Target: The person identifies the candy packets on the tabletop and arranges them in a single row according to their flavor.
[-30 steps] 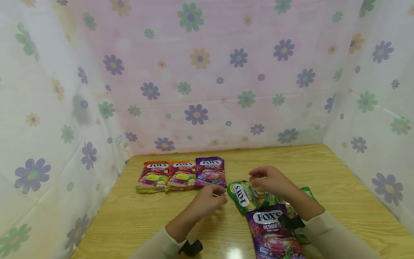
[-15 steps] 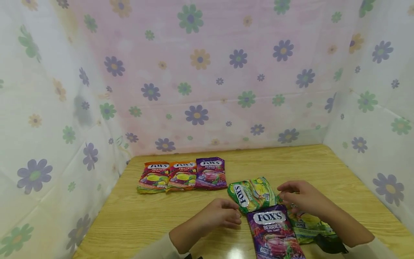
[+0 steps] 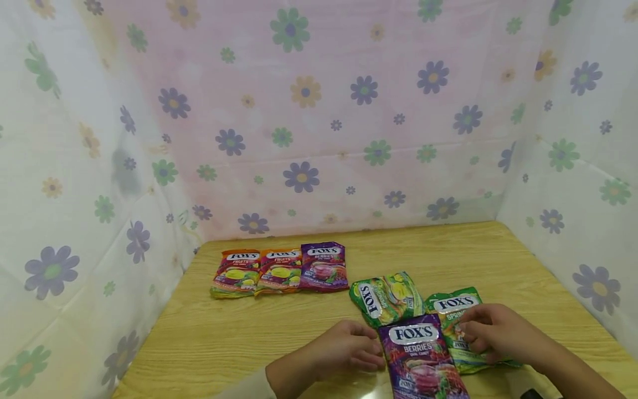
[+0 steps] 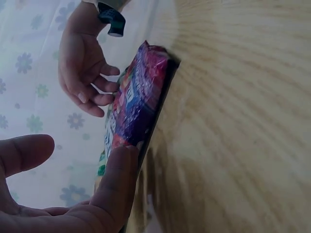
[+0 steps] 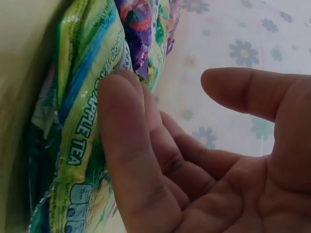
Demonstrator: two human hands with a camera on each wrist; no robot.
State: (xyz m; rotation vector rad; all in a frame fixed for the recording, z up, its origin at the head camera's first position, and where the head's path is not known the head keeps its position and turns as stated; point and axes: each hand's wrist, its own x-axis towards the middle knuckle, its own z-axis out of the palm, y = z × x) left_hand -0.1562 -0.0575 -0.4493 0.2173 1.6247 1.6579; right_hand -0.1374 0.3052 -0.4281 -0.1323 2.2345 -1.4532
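Observation:
A purple Fox's Berries candy bag [image 3: 423,366] lies flat near the front of the table. My left hand [image 3: 344,352] is beside its left edge, fingertips right at the side of the bag, thumb held apart in the left wrist view. To the right, my right hand [image 3: 503,335] is over a green Fox's candy bag [image 3: 451,305] and hides part of it. In the right wrist view the fingers lie against this green bag [image 5: 82,126], with the thumb spread away. Another green Fox's bag [image 3: 391,299] lies turned sideways just behind the purple one.
Farther back on the left, two orange-red Fox's Fruits bags [image 3: 236,274] and a purple Berries bag [image 3: 324,266] stand in a row side by side. The wooden table [image 3: 239,338] is enclosed by flower-patterned cloth [image 3: 339,155] at the back and both sides.
My right hand has moved from the sideways green bag rightward and toward me, onto the other green bag. My left hand has come down to the purple bag's left edge. The bags lie as before.

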